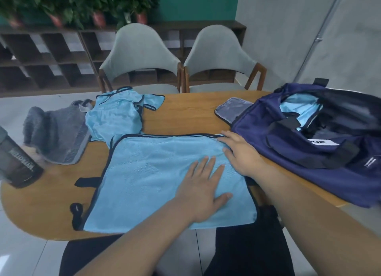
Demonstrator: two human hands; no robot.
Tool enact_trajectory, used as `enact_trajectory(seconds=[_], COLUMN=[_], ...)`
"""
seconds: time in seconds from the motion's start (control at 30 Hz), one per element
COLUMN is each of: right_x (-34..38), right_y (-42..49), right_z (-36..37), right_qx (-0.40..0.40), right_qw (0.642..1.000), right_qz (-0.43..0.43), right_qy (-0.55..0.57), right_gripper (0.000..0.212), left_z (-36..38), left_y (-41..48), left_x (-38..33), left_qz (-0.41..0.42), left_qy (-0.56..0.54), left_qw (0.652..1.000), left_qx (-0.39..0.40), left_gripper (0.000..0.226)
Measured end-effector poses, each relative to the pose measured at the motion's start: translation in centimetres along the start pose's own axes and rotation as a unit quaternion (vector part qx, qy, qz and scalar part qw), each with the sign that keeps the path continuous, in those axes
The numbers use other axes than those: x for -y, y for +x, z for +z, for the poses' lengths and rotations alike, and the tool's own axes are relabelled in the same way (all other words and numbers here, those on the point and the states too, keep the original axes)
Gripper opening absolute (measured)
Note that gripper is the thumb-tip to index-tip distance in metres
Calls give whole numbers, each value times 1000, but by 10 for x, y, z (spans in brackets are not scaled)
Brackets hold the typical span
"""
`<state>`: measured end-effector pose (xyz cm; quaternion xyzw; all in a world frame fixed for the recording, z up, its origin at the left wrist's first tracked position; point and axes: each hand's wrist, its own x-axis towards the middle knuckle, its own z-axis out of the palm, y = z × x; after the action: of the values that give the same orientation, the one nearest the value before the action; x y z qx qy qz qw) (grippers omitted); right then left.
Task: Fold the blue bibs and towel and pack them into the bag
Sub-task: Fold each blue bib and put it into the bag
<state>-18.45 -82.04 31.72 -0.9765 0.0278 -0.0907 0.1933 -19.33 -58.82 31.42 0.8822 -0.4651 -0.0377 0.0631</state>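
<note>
A light blue bib (148, 176) with dark trim lies spread flat on the wooden table (185, 114) in front of me. My left hand (203, 187) presses flat on its right half, fingers straight. At the bib's upper right edge my right hand (240, 154) lies on the cloth with spread fingers. A second blue bib (117, 114) lies crumpled at the back left. Beside it sits a grey towel (55, 135). The navy bag (309, 150) stands open at the right, with light blue cloth (299, 108) showing inside.
A dark bottle (16, 162) stands at the table's left edge. A small clear-topped pouch (233, 109) lies by the bag. Two grey chairs (142, 57) stand behind the table, with shelving and plants beyond. Black straps (86, 182) stick out from the bib's left side.
</note>
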Motion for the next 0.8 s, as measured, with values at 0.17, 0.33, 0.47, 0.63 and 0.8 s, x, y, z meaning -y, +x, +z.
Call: enact_trajectory(seconds=[0.17,0.33,0.47,0.63,0.8], right_x=[-7,-6,-11,-10,-5], right_y=[5,11,18,17,19], right_z=[-4,-21,-27,-24,-25], right_qx=[8,17,10,32,39], right_qw=[1000,998,989,980,989], right_qz=[-12,-43,-43,-11,31], right_qy=[-8,-38,-142,-198,-142], right_gripper=[44,41,46,48,47], left_z=[-8,-7,2,8,8], left_y=[-8,-15,-15,-17,-19], left_x=[-22,-52,-56,-63,-72], left_qz=[139,239,238,220,193], left_qy=[-82,-27,33,100,71], left_qw=[978,964,964,958,960], left_qx=[-135,-113,-116,-152,-189], left_gripper=[52,61,57,43,37])
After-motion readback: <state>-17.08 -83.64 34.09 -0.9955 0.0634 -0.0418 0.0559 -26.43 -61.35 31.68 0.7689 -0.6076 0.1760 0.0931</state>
